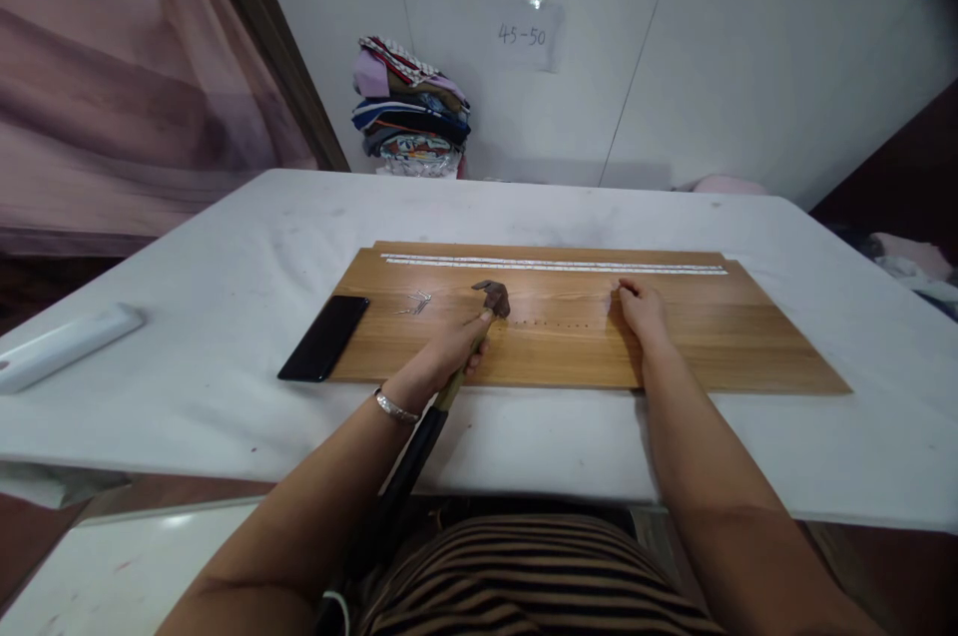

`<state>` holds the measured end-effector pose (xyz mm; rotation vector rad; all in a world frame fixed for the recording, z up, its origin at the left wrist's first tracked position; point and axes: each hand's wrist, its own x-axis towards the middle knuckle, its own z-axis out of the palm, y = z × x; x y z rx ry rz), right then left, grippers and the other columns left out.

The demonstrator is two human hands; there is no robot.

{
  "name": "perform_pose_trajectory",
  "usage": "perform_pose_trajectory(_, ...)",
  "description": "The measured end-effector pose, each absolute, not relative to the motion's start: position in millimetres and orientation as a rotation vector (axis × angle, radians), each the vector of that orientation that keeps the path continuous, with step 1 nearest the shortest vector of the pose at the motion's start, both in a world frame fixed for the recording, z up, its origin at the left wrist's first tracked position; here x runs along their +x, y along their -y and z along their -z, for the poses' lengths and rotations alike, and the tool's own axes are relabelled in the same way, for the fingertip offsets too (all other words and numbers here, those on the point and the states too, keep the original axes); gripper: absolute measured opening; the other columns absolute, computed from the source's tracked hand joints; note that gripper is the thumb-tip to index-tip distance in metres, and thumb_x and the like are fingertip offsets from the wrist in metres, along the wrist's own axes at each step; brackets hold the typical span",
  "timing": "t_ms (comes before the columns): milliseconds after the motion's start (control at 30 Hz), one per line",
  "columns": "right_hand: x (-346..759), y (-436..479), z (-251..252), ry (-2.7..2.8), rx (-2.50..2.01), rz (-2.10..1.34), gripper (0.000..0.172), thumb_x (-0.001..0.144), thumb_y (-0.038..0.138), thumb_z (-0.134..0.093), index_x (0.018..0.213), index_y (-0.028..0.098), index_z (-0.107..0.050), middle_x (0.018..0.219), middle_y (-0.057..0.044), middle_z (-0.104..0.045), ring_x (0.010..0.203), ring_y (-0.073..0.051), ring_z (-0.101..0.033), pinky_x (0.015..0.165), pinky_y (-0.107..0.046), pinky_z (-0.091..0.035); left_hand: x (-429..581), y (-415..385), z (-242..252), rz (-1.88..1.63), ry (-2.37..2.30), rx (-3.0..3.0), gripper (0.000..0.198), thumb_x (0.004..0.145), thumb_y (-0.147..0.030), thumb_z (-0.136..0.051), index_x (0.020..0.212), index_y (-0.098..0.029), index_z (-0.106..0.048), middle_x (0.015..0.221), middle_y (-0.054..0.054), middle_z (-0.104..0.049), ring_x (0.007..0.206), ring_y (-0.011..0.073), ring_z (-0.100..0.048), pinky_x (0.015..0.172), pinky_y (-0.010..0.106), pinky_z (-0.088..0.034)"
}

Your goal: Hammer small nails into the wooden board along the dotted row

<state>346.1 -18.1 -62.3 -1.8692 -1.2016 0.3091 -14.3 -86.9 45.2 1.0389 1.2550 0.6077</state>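
My left hand [456,348] is wrapped round the handle of a claw hammer [496,300], close below its head. The black grip trails back toward my body. The hammer head is over a wooden board [748,356], near the left end of a row of small dark dots [555,323] that look like nail heads. To the right of that row, my right hand [642,309] is closed in a pinch above the board. Whatever its fingertips hold is too small to make out. Several loose nails [417,301] lie on the board's left part.
White measuring strips [554,265] run along the board's far side. A black phone [323,338] overlaps its left edge. On the white-covered table [225,267], a white elongated object [71,344] lies at far left. Folded clothes [411,107] are stacked behind the table.
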Motion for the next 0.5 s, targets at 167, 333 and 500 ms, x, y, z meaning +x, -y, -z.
perform_pose_trajectory(167,346.2,17.7,63.1,1.202,-1.860,-0.315,0.034,0.078,0.024,-0.054,0.101,0.018,-0.078,0.108,-0.011,-0.078,0.106,-0.026,-0.070,0.102,-0.045,-0.050,-11.6,89.3,-46.6,-0.584,-1.279,1.037,0.030,0.096,-0.045,-0.049,0.105,-0.018,-0.058,0.061,-0.004,-0.049,0.039,0.0064,-0.039,0.037,0.018,-0.029)
perform_pose_trajectory(333,345.4,18.3,61.5,1.202,-1.865,-0.319,0.034,0.079,0.025,-0.054,0.102,0.018,-0.078,0.109,-0.012,-0.077,0.107,-0.027,-0.070,0.101,-0.046,-0.050,-11.1,88.9,-46.8,-0.576,-1.298,1.029,0.029,0.096,-0.044,-0.049,0.105,-0.018,-0.058,0.061,-0.004,-0.050,0.039,0.0068,-0.039,0.037,0.019,-0.030)
perform_pose_trajectory(500,344.3,18.6,60.0,1.196,-1.873,-0.324,0.034,0.079,0.025,-0.055,0.102,0.016,-0.078,0.108,-0.014,-0.077,0.105,-0.028,-0.070,0.101,-0.045,-0.051,-11.6,88.7,-46.2,-0.574,-1.295,1.030,0.029,0.096,-0.044,-0.048,0.105,-0.018,-0.058,0.060,-0.004,-0.049,0.039,0.0070,-0.039,0.037,0.018,-0.030)
